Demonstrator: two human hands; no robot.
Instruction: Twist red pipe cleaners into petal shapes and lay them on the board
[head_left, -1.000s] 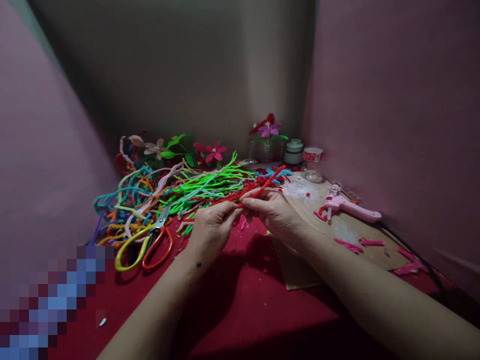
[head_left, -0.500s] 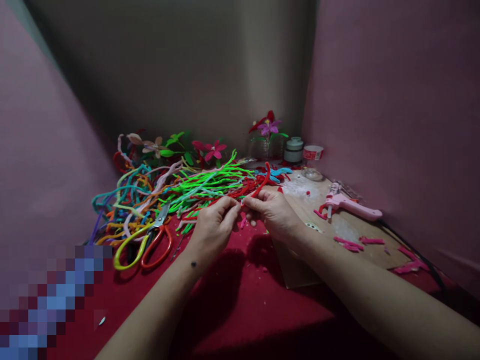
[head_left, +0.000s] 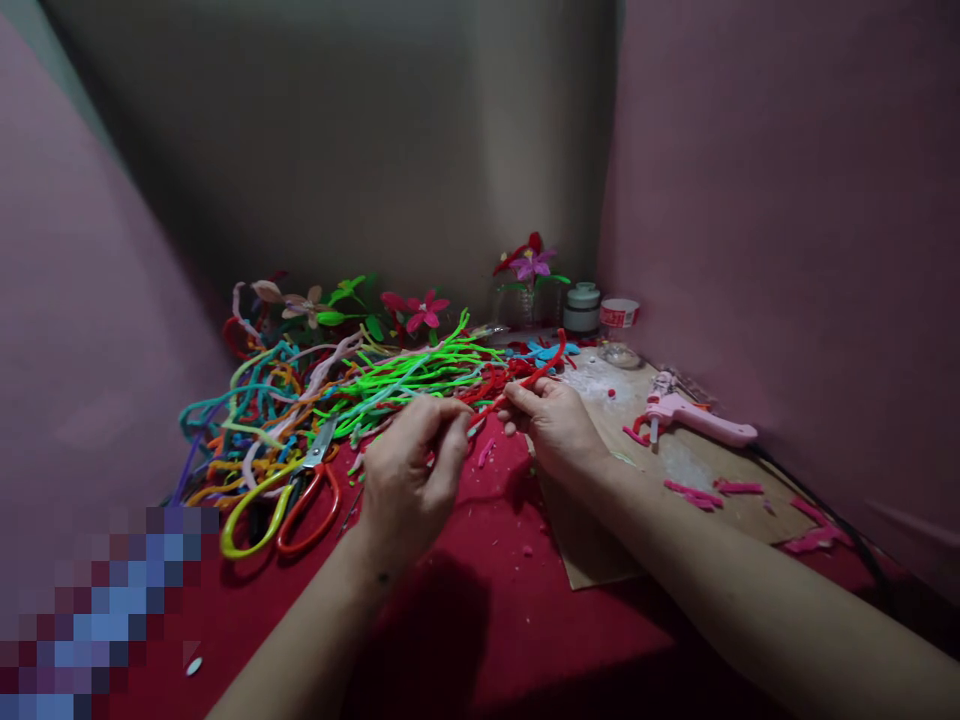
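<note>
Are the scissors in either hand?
No, the scissors lie to the left of the left hand, apart from it and from the right hand, which pinches a red fuzzy stem.

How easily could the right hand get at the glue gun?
Probably yes: the glue gun lies right of the right hand with nothing tall between. But that hand pinches a red stem, so it may need freeing.

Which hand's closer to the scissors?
Left. The left hand is just right of the scissors, not touching them; the right hand is farther right, beyond the left, pinching a red fuzzy stick.
</note>
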